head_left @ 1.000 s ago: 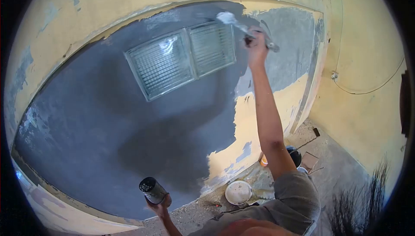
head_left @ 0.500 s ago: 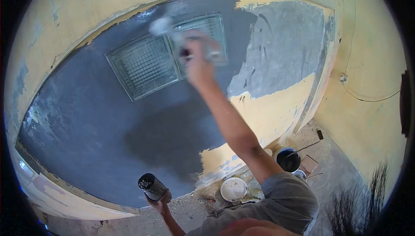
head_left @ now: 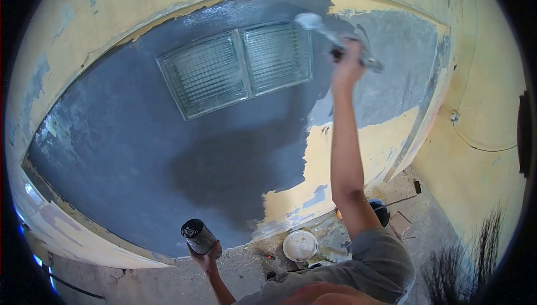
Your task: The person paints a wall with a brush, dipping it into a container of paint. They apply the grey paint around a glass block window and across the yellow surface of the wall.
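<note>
My left hand [head_left: 207, 257], low in view, is wrapped round a dark, paint-smeared can [head_left: 204, 242], tilted with its mouth toward the wall. My right hand [head_left: 348, 70] is raised high on an outstretched arm and closed round a blurred long tool [head_left: 320, 27]. The tool has a pale rounded end at upper left and a greyish end to the right; its exact kind is too smeared to tell. Behind it is the wall panel [head_left: 123, 137], coated dark grey on the left, with lighter grey and cream patches on the right. Two ribbed glass blocks [head_left: 215, 73] are set in it.
On the gritty floor below stand a white bucket [head_left: 300, 246] and a dark bucket [head_left: 380, 211], partly hidden by my right arm. A flat brown piece [head_left: 399, 223] lies beside it. Dark bristly strands [head_left: 486, 238] show at lower right. A thin cable [head_left: 475, 147] runs along the right wall.
My right hand and the tool have swept right, from in front of the glass blocks to beyond them. The view has shifted slightly. My left hand still holds the can.
</note>
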